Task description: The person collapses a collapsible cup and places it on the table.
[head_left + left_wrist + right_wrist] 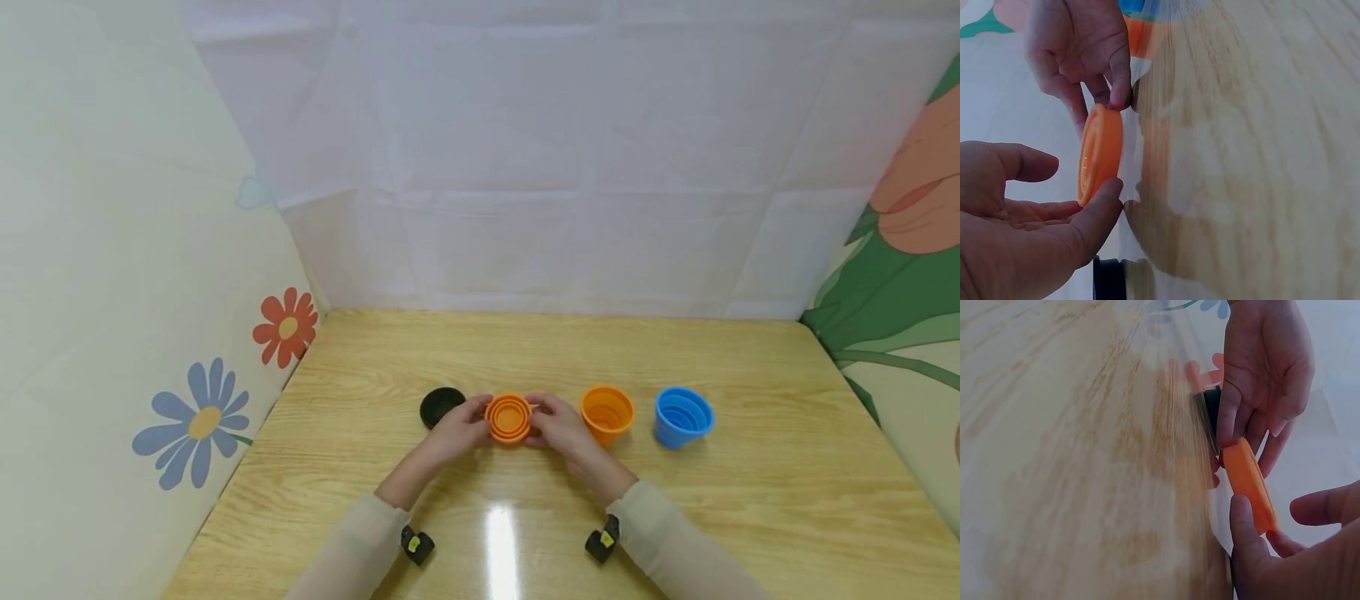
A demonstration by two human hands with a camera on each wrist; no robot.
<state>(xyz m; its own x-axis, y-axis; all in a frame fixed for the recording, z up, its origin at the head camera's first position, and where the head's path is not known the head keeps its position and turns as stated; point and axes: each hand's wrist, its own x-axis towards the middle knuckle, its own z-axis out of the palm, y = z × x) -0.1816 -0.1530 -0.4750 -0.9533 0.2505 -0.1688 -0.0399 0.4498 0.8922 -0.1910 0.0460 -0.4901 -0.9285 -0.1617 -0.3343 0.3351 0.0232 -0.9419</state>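
Between the two hands is a small orange collapsible cup (509,419), folded flat into concentric rings. The left hand (459,427) pinches its left edge, and the right hand (557,425) pinches the opposite edge. Seen from the left wrist, the folded orange cup (1101,156) stands tilted on its side just over the wooden surface, fingertips at both ends. The right wrist view shows the same cup (1249,484) edge-on, with a finger of the near hand along its rim. Just behind the left hand sits a black folded cup (442,407), partly covered by that hand.
To the right of the hands stands an unfolded orange cup (607,413), with an unfolded blue cup (683,417) further right. All rest on a wooden table (360,367). A white cloth (525,167) hangs along the back edge, and flower-patterned panels flank both sides.
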